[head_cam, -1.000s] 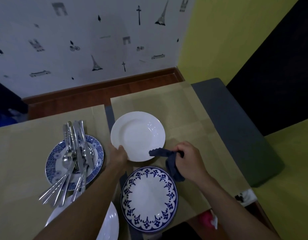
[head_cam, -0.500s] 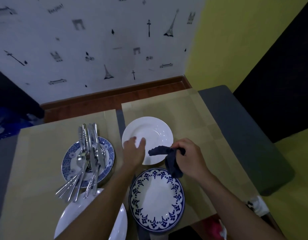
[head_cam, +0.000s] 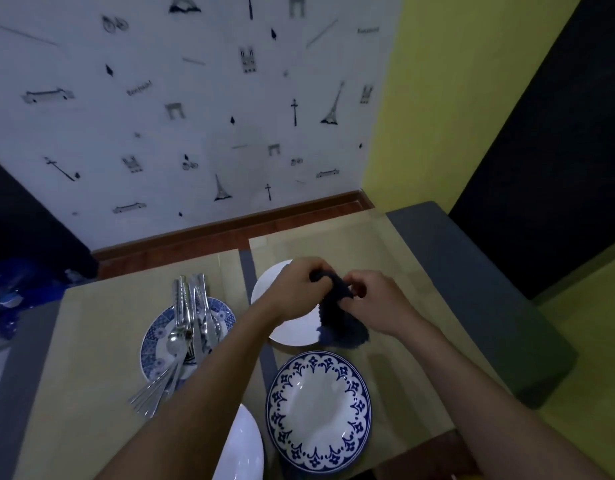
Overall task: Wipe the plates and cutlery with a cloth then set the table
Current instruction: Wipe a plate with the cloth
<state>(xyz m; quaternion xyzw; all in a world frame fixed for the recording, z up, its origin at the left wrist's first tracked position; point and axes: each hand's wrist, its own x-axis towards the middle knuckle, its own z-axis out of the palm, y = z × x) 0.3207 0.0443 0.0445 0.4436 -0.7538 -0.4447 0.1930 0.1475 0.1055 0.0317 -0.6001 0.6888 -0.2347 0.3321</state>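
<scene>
Dark blue cloth [head_cam: 337, 308] of soft, nubbly fabric, bunched and held up between both hands above the far plate. Left hand [head_cam: 297, 287] curled round the upper end of the cloth, back of the hand toward the camera; right hand [head_cam: 377, 299] pinching the same cloth from the other side, fingers bent in. Loose lower end hanging down and overlapping the near rim of a plain white round plate [head_cam: 287, 329]; impossible to tell whether touching it or just above it. That plate flat on the right-hand tan woven placemat [head_cam: 396, 251], largely hidden behind the left hand and wrist.

Nearer the camera, mostly on the same placemat, a round white plate with a dark blue ornamental border [head_cam: 318, 410], flat, uncovered, close to the plain one but apart from it.

On the left-hand tan placemat [head_cam: 91, 358], a blue-and-white patterned plate [head_cam: 153, 344] carrying a bundle of silver metal cutlery [head_cam: 190, 317]: ends fanned out past the near rim, one spoon bowl visible, single pieces hard to separate. At the bottom edge, a second plain white plate [head_cam: 242, 452], cut off by the frame and partly behind the left forearm.

Grey surface [head_cam: 479, 289] showing as a narrow strip between the two placemats and a broad band on the right. Behind: white wallpaper with small black drawings [head_cam: 195, 98], brown wooden skirting [head_cam: 229, 230], yellow wall [head_cam: 455, 98] at right.
</scene>
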